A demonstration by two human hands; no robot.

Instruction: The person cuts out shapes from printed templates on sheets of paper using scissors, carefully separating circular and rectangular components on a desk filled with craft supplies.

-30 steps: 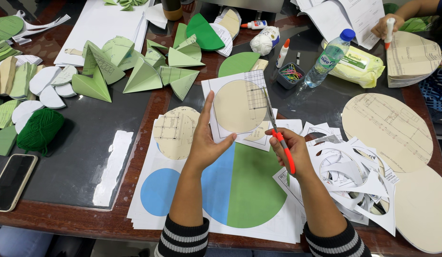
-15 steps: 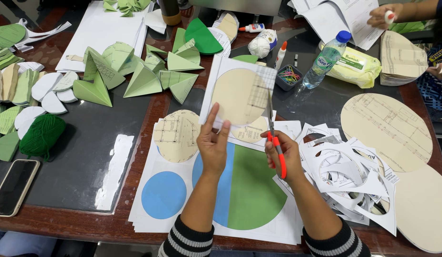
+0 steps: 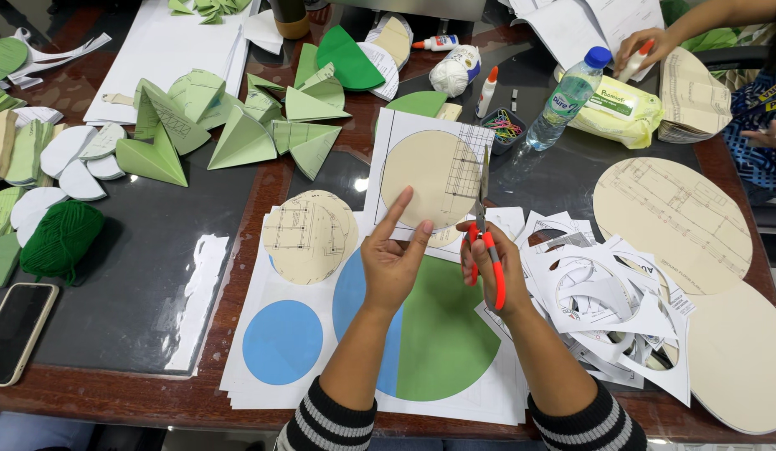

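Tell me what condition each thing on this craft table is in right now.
Left hand: holds the sheet's lower edge.
Right hand: grips the scissors.
Scissors: blades up, at the sheet's right side.
Sheet with beige circle: raised, circle not cut out.
Water bottle: capped, lying tilted.
Green cones: folded, on the table.
Phone: screen dark.
Green yarn: wound in a ball.
Paper scraps: circles cut out, piled.

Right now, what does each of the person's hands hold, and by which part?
The left hand pinches the sheet by its lower edge. The right hand holds the scissors by the red handles.
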